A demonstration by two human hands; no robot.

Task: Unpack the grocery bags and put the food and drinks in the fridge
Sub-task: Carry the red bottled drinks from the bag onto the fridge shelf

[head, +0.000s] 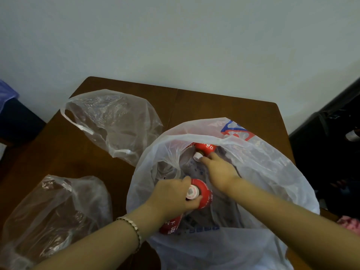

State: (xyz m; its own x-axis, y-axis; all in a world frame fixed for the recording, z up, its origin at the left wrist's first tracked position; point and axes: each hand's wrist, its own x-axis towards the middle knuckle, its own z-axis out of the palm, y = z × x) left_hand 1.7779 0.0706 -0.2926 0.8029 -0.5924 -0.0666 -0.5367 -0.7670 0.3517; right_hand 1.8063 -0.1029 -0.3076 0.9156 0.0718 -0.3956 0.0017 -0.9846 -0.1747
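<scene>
The near bottle, red-labelled with a pale cap, stands roughly upright inside the big white bag, with its cap pointing up toward the bag's open mouth. The left hand grips it at the neck, thumb and fingers curled round just below the cap. The far bottle sits deeper in the same bag, farther away and slightly right, with its white cap tipped toward the near left. The right hand reaches in from the near right and its fingertips touch that cap. Whether they have closed round the neck cannot be told.

Each bottle lies straight ahead of its own hand, so the lift probably goes up along each bottle's long axis and out through the opening. The loose plastic at the rim could snag it.

The bag rests on a brown table. Two clear bags lie to the left, one far and one near. A bracelet circles the left wrist.
</scene>
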